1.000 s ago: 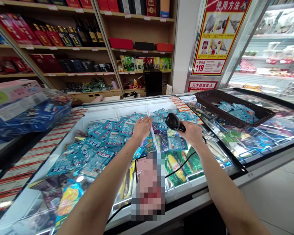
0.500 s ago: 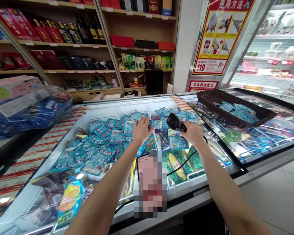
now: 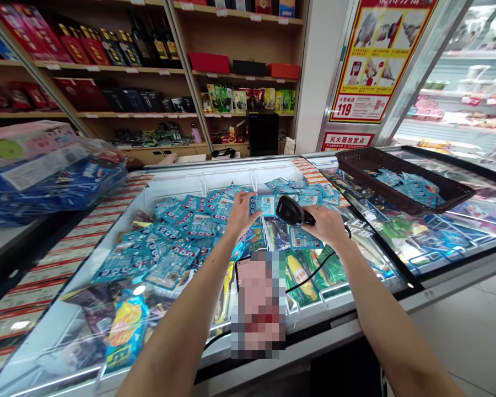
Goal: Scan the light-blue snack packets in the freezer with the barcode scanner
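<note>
- A black, rounded plastic barcode scanner (image 3: 291,210) is tilted above the glass-topped white chest freezer (image 3: 339,337), its broad head toward the left hand.
- The right hand (image 3: 325,223) reaches in from the scanner's right, fingers closed around its handle; the forearm slants down and is cut off at the bottom edge.
- The left hand (image 3: 241,214) is left of the scanner, wrist bent and palm down, thumb and fingers a little apart around the near end of a flat light-blue packet with a white barcode label (image 3: 266,204); I cannot tell whether they pinch it or only touch it.
- That packet lies just beside the scanner's head, which hides its right end.
- A loose heap of matching light-blue packets (image 3: 182,229) spreads left of the scanner, many overlapping, the left hand and forearm covering part of it.
- Below the scanner, a thin black cable (image 3: 310,275) curves across the freezer and passes out of sight behind a pink-screened phone (image 3: 250,286), mostly masked by pixel blocks.
- Under the glass below the scanner, wire-divided compartments hold green bags picturing yellow corn (image 3: 300,278).
- Well right of the scanner, a dark brown woven basket (image 3: 452,199) holds a small pile of light-blue packets (image 3: 413,184).
</note>
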`<action>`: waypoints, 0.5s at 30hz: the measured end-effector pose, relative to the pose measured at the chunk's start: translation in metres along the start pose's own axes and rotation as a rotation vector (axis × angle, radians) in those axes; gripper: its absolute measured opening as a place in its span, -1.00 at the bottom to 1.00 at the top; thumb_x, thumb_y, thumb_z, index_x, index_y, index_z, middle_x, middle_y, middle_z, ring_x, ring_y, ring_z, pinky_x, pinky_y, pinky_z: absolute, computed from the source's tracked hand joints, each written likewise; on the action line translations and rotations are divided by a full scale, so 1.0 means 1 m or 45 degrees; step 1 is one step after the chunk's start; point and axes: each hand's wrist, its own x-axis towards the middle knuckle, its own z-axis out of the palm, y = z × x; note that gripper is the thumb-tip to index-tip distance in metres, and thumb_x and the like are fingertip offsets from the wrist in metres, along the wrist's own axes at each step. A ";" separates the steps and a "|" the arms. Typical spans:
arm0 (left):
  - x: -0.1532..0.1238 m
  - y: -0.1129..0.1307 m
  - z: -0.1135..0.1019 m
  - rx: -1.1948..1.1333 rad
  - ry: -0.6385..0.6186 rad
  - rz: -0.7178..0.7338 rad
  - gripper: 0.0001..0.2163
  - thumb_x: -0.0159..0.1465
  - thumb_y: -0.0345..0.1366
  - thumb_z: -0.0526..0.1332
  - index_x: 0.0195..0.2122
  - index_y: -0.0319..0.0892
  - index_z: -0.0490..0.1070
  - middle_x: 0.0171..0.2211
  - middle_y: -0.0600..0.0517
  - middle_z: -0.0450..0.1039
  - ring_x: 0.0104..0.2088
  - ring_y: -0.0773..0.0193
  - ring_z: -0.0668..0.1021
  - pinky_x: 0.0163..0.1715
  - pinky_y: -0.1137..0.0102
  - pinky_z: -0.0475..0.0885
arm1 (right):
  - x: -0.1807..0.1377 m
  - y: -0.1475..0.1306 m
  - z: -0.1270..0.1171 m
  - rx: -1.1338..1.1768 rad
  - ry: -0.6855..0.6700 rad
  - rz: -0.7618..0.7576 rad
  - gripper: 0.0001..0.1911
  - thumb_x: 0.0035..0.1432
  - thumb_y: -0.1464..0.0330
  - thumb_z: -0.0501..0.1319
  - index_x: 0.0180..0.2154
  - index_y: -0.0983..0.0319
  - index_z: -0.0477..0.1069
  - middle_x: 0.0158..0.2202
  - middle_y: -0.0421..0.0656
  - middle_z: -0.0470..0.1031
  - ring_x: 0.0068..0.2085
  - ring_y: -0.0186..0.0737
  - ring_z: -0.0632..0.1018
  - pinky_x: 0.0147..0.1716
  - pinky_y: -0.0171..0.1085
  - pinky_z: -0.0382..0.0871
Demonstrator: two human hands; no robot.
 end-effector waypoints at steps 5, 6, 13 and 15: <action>-0.002 0.003 -0.003 -0.096 0.105 0.043 -0.54 0.14 -0.27 0.21 0.07 -0.08 0.15 0.07 -0.11 0.15 0.10 0.08 0.32 0.02 0.23 0.32 | -0.001 -0.003 0.002 0.006 0.019 -0.066 -0.62 0.10 0.22 0.17 -0.02 0.12 0.38 -0.16 -0.16 0.52 -0.17 -0.19 0.50 -0.33 -0.32 0.21; -0.002 0.004 -0.004 -0.109 0.099 0.048 -0.55 0.15 -0.28 0.20 0.06 -0.08 0.15 0.06 -0.10 0.18 0.09 0.10 0.34 0.02 0.23 0.31 | -0.001 -0.004 0.002 0.003 0.027 -0.072 -0.62 0.10 0.22 0.17 -0.02 0.12 0.38 -0.16 -0.16 0.52 -0.17 -0.19 0.50 -0.33 -0.32 0.20; -0.002 0.008 -0.005 -0.121 0.016 0.011 -0.56 0.17 -0.27 0.16 0.07 -0.05 0.10 0.05 -0.04 0.30 0.02 0.11 0.42 -0.04 0.23 0.33 | -0.001 -0.009 0.003 -0.017 0.019 -0.113 -0.61 0.13 0.22 0.16 0.01 0.10 0.36 -0.16 -0.17 0.52 -0.16 -0.19 0.50 -0.35 -0.32 0.18; -0.002 0.009 -0.004 -0.121 0.011 0.016 -0.57 0.17 -0.27 0.15 0.07 -0.05 0.11 0.05 -0.06 0.30 0.02 0.10 0.42 -0.05 0.23 0.34 | 0.000 -0.010 0.003 -0.018 0.034 -0.125 -0.59 0.13 0.22 0.16 0.03 0.09 0.33 -0.16 -0.18 0.51 -0.16 -0.19 0.50 -0.35 -0.31 0.17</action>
